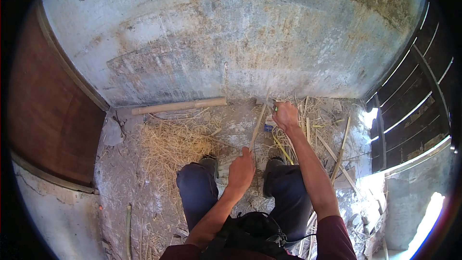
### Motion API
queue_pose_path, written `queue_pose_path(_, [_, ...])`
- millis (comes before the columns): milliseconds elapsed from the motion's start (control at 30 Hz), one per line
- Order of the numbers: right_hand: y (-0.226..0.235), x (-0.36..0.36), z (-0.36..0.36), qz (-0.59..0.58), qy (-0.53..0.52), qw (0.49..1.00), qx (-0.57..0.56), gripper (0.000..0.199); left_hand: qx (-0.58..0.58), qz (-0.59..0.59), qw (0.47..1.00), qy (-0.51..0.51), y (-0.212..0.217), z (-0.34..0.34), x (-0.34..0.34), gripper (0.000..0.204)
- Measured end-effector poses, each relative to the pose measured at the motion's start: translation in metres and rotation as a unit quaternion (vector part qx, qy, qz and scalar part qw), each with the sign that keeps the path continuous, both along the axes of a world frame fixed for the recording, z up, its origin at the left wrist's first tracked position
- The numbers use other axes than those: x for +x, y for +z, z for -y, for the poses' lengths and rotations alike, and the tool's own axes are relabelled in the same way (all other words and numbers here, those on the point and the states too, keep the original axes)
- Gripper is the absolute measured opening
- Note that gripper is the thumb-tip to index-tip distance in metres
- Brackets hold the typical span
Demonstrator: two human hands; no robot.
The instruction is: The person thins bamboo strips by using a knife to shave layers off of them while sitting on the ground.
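Note:
My left hand (241,169) is closed round the near end of a thin, pale wooden strip (258,126), perhaps split bamboo. The strip slants up and away toward the wall. Just right of its far end, my right hand (286,115) grips a knife by its green handle (275,109). The knife's blade (264,101) points left and lies across the strip near its far end; whether it cuts in cannot be made out. Both hands are over the floor in front of my knees, between my feet and the wall.
Curly pale shavings (175,147) heap up left of my feet. A bamboo pole (180,106) lies along the foot of the stained wall (231,33). Long split strips (340,151) and a small blue object (268,128) lie at right. A slatted dark panel (409,96) closes the right side.

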State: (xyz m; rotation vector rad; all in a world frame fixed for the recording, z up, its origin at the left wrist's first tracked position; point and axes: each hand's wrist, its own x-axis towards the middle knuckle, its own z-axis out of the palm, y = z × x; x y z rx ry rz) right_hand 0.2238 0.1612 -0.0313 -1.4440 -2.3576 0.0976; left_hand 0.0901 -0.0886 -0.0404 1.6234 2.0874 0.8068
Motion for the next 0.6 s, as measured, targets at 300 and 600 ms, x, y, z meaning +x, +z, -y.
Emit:
queue_pose_path(300, [0.007,0.005,-0.006,-0.006,-0.058,0.998,0.007,0.024,-0.033,0.029,0.999,-0.029,0.006,0.016,-0.009,0.019])
queue_pose_path(600, [0.002,0.026,-0.017,-0.025,-0.118,0.992,-0.025,0.029,-0.02,-0.001,0.999,-0.042,0.017,0.031,-0.007,0.02])
